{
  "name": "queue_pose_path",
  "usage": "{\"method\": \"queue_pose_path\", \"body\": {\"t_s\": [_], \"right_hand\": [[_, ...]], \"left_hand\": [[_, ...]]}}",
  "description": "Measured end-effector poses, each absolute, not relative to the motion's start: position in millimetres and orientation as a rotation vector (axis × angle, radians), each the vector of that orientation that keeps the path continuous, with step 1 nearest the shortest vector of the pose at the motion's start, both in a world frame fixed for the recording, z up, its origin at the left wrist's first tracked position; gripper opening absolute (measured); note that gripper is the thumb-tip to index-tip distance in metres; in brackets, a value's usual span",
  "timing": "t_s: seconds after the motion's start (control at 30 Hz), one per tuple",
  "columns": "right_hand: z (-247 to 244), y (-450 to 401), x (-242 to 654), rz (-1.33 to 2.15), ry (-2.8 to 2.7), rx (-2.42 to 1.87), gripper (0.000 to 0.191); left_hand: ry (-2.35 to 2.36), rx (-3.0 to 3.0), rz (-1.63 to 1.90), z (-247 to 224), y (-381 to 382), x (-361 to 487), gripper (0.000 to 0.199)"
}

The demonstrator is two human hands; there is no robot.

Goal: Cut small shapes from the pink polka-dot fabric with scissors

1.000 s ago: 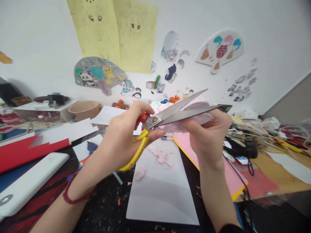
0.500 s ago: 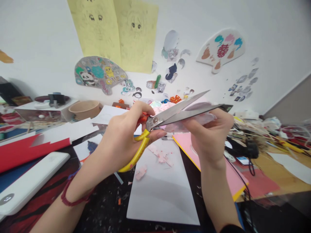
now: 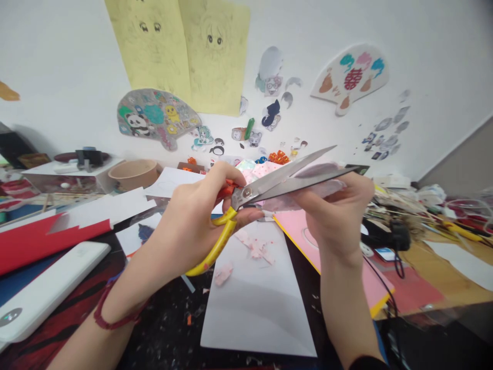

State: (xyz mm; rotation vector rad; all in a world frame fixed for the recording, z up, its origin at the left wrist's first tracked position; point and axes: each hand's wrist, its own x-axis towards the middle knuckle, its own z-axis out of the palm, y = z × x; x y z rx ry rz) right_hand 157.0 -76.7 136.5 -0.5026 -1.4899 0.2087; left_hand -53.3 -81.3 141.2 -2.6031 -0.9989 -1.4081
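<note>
My left hand (image 3: 204,210) is closed around a pair of scissors (image 3: 275,181) with yellow and red handles, near the pivot. The blades stand slightly apart and point to the right. My right hand (image 3: 335,216) pinches a thin, translucent pinkish piece (image 3: 327,186), partly hidden behind the lower blade and the fingers. Whether the blades touch that piece I cannot tell. Below the hands lies a white sheet of paper (image 3: 262,308), with torn pale pink scraps (image 3: 256,246) on it.
A pink card with a yellow edge (image 3: 370,277) lies to the right. On the left are a white oblong device (image 3: 54,288), red card (image 3: 46,241) and a round tan container (image 3: 134,173). A black cable (image 3: 379,277) runs down the right side. The wall stands close behind.
My right hand has shifted slightly to the right with the translucent piece. The scissor blades have opened a little or turned slightly. My left hand is nearly still.
</note>
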Motion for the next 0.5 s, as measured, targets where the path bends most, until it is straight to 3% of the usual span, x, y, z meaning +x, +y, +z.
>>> {"method": "queue_pose_path", "body": {"t_s": [0.5], "right_hand": [[138.9,-70.8,164.6,0.204,-1.562,-0.43,0.025]], "left_hand": [[-1.044,-2.621,-1.386,142.0,-81.4,-53.0,0.031]]}}
